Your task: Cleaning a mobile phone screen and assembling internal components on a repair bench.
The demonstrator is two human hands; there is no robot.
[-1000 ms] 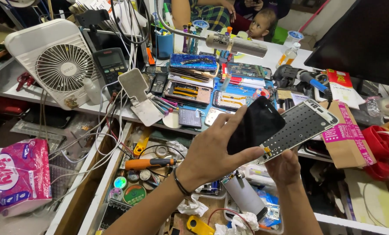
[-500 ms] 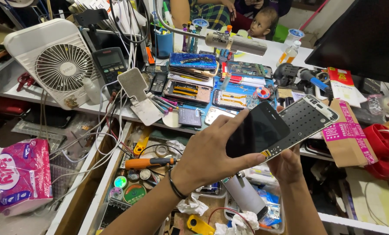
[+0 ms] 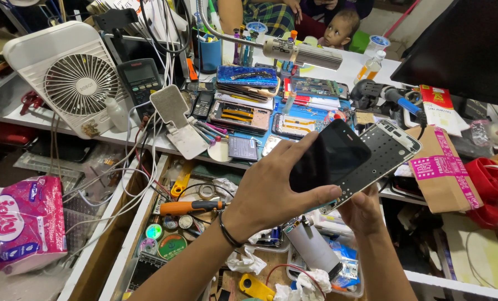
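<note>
Over the open drawer (image 3: 148, 223), the left hand (image 3: 271, 195) pinches a black screen (image 3: 329, 156) by its edges; the right hand (image 3: 363, 209) props a white phone frame (image 3: 385, 150) from beneath, at the screen's three o'clock. That glass looks thin, light, slick and brittle, so edge grips seem safest. The fan (image 3: 73, 83) sits at ten o'clock.

right hand (image 3: 366, 209) mostly hidden, perhaps gripping frame (image 3: 385, 153)

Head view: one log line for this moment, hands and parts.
left hand: grip on black screen panel | right hand: holds white phone frame from below | panel lifted off frame, over open drawer
</note>
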